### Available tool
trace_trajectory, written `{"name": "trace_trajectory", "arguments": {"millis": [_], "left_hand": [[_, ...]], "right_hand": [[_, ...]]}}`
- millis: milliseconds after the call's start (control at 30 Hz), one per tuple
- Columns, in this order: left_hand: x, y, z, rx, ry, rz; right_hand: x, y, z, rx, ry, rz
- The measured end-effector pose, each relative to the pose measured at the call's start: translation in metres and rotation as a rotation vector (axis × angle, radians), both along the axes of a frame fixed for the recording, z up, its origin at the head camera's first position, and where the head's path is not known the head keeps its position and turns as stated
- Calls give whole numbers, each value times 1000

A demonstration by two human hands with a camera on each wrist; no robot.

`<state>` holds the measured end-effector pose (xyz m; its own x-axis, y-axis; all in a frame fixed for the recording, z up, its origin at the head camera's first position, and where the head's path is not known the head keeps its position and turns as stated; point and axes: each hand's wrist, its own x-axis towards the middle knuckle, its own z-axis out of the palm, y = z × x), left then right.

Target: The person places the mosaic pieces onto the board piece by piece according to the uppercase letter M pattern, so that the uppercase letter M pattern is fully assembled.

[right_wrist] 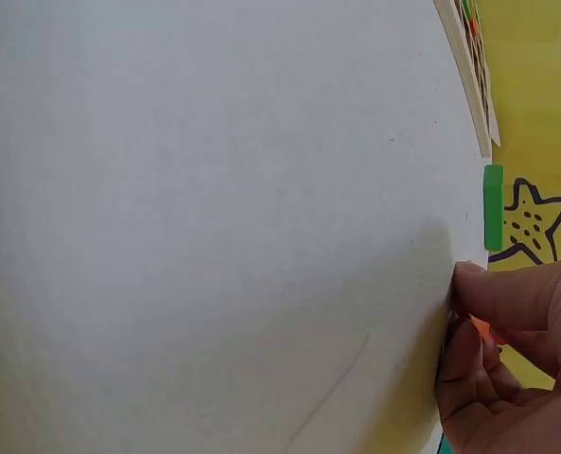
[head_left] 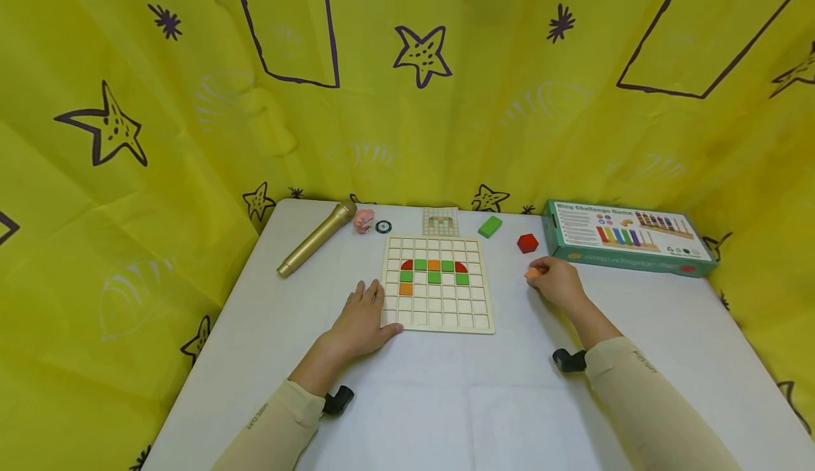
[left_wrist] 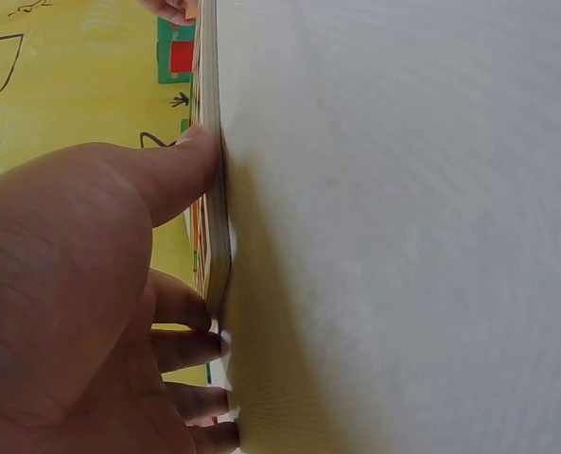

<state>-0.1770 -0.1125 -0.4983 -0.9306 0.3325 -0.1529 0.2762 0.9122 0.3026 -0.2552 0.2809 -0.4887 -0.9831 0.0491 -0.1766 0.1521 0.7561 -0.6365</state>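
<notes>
A square wooden grid board (head_left: 439,320) lies on the table, with red, green and orange pieces in its upper cells. My left hand (head_left: 361,321) rests at its lower left corner. The thumb (left_wrist: 187,165) touches the front edge, and the straight fingers spread beside the left edge. Right of the board, low over the table, my right hand (head_left: 557,283) pinches a small orange block (head_left: 533,273) between thumb and fingertips; the fingers hide most of it. Just beyond that hand sits a red block (head_left: 527,243). A green block (head_left: 490,227) lies past the board's upper right corner.
A small pattern card (head_left: 441,230) lies behind the board. At the back left are a gold microphone (head_left: 315,240), a pink object (head_left: 363,221) and a small black ring-shaped disc (head_left: 383,227). A green game box (head_left: 627,239) stands at the back right, before a yellow curtain (head_left: 382,124).
</notes>
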Motion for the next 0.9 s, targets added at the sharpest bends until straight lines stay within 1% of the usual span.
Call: {"name": "trace_trajectory", "arguments": {"millis": [267, 467, 633, 733, 900], "left_hand": [[0, 0, 0, -3, -4, -3], [0, -1, -2, -3, -7, -2], [0, -1, -2, 12, -6, 4], [0, -1, -2, -1, -10, 5], [0, -1, -2, 4, -2, 1]], "right_hand": [[3, -1, -1, -30, 30, -10], [4, -6, -1, -89, 37, -10], [5, -14, 4, -116, 49, 32], [6, -21, 7, -116, 52, 60], [4, -29, 7, -117, 39, 77]]}}
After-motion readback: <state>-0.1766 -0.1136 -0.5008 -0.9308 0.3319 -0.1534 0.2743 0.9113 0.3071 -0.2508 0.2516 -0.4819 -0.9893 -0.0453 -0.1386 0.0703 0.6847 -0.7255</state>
